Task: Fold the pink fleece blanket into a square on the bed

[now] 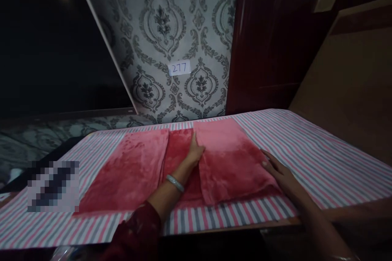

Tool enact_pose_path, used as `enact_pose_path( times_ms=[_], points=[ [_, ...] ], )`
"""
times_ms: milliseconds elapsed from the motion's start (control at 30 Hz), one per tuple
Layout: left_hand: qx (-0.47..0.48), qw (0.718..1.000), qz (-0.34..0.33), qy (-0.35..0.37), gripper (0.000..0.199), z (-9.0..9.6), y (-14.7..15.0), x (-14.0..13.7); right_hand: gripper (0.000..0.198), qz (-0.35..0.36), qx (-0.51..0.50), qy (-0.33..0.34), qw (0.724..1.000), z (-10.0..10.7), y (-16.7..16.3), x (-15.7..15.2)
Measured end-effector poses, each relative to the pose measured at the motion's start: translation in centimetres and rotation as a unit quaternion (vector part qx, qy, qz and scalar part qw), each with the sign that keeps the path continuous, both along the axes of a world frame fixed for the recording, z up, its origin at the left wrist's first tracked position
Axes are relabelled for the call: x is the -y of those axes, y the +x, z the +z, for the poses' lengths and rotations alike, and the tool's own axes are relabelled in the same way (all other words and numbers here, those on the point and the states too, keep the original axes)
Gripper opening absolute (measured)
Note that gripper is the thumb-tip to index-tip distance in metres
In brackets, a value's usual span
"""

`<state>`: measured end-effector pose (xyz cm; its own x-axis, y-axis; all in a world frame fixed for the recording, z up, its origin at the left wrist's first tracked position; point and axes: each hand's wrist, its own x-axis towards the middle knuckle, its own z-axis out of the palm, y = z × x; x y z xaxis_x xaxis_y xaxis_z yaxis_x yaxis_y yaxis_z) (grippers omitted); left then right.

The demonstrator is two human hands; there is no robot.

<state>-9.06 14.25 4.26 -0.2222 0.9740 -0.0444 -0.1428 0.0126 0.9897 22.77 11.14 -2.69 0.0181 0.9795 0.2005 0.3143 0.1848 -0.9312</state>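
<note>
A pink and red plush cloth [232, 159] lies on a striped cover, its right side folded in over the middle and its left side [131, 167] folded in too. A darker red strip shows between the two folded panels. My left hand [195, 153] rests at the inner edge of the right panel, index finger stretched along it and thumb apart on the plush. At the outer right edge, my right hand [277, 170] touches the cloth with thumb and fingers spread. The fingertips of both hands are partly hidden. A bracelet [175, 183] circles my left wrist.
The pink, grey and white striped cover [275, 130] spreads over the table, whose front edge is near me. A large dark screen [58, 49] stands at the left. Behind are patterned wallpaper [165, 20], a paper label [179, 67] and a dark red panel [263, 49]. A brown board [352, 73] leans at right.
</note>
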Motion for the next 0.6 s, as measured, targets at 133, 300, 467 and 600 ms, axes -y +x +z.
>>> enact_pose_path(
  times_ms=[133,300,467,600],
  points=[
    [-0.099,0.992,0.012,0.074,0.091,2.1,-0.9,0.2,0.077,0.027,-0.014,-0.035,0.999,0.4,0.0,0.2],
    [-0.08,0.996,0.024,0.029,0.089,1.4,-4.2,1.8,0.069,-0.001,-0.018,-0.024,1.0,0.5,0.1,0.4],
    [0.027,0.994,-0.028,-0.098,0.098,0.3,-6.3,0.9,0.071,-0.01,-0.013,-0.035,0.999,0.5,-0.4,0.1],
    [0.078,0.992,0.029,-0.092,0.094,1.5,-6.4,-3.0,0.069,-0.009,-0.007,-0.008,1.0,0.6,-0.7,0.1]
  ],
)
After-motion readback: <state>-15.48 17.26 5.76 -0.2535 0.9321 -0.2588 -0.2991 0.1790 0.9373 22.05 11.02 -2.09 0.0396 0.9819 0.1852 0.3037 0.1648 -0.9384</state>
